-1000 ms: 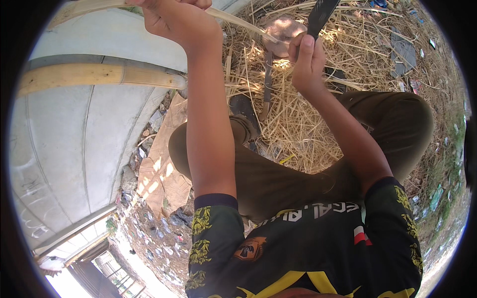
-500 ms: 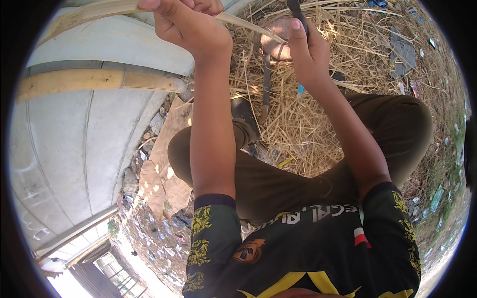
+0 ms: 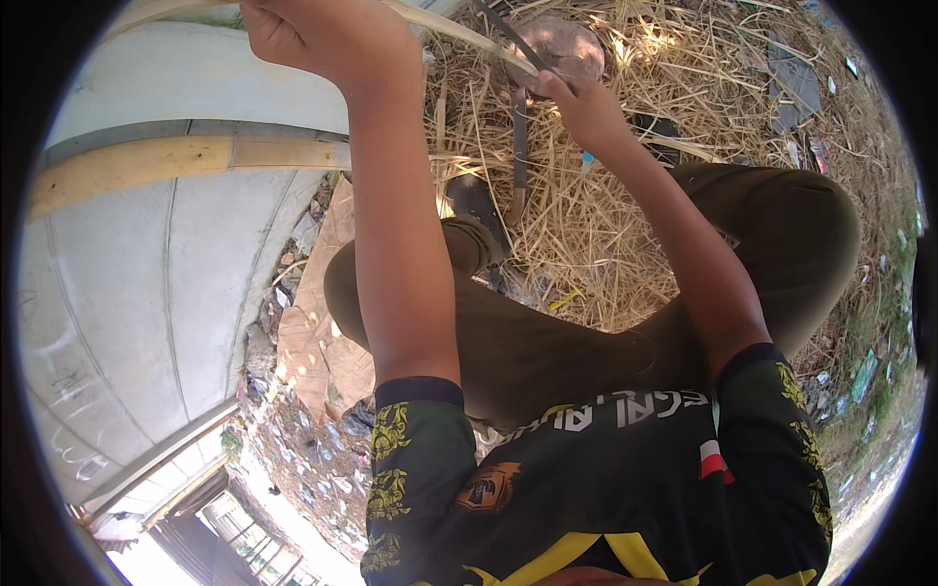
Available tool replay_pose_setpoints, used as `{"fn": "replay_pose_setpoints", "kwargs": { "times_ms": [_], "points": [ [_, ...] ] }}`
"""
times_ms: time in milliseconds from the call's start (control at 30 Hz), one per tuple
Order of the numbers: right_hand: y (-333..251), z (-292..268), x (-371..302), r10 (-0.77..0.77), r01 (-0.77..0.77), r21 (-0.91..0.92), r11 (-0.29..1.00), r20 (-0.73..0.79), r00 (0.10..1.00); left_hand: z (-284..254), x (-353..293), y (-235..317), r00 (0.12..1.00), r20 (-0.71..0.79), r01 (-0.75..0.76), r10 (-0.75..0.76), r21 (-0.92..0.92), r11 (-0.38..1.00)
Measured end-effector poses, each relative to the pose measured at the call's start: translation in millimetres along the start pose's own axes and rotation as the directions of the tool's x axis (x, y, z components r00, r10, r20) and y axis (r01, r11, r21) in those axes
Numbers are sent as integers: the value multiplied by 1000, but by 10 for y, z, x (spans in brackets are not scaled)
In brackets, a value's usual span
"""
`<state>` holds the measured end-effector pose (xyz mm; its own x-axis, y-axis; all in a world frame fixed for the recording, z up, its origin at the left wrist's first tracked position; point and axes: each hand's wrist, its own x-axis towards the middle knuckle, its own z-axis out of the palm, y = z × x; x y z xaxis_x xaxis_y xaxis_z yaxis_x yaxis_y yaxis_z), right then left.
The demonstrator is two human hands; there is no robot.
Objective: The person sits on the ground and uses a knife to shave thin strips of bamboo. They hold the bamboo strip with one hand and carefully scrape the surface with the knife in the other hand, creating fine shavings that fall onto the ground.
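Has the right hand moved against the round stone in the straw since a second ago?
Yes. The right hand has dropped from beside the round stone to below it, toward the knees.

My jersey (image 3: 606, 488) is black with yellow ornate patterning on the sleeves and yellow stripes, and my trousers (image 3: 547, 332) are olive-brown. The straw (image 3: 606, 225) is pale golden; the strip (image 3: 459, 34) I hold is cream.
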<state>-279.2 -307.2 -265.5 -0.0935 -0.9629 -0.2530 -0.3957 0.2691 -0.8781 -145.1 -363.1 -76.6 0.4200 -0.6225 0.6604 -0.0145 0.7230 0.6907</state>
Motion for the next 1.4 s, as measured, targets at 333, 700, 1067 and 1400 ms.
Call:
{"fn": "replay_pose_setpoints", "kwargs": {
  "times_ms": [333,700,1067,1400],
  "points": [
    [320,415,65,-182,330,469,819,-334,925,258,194,-115,988,153,-17,32,-96,995],
    [-626,-53,-87,-186,485,601,635,-491,851,325,461,-458,933,349,-2,85,-230,973],
    [-177,-33,108,-144,207,187,960,-303,942,340,162,-164,933,351,-2,79,-216,976],
    [664,375,271,37,-38,-86,996,-13,999,286,229,-352,928,356,-16,112,-261,965]
  ]
}}
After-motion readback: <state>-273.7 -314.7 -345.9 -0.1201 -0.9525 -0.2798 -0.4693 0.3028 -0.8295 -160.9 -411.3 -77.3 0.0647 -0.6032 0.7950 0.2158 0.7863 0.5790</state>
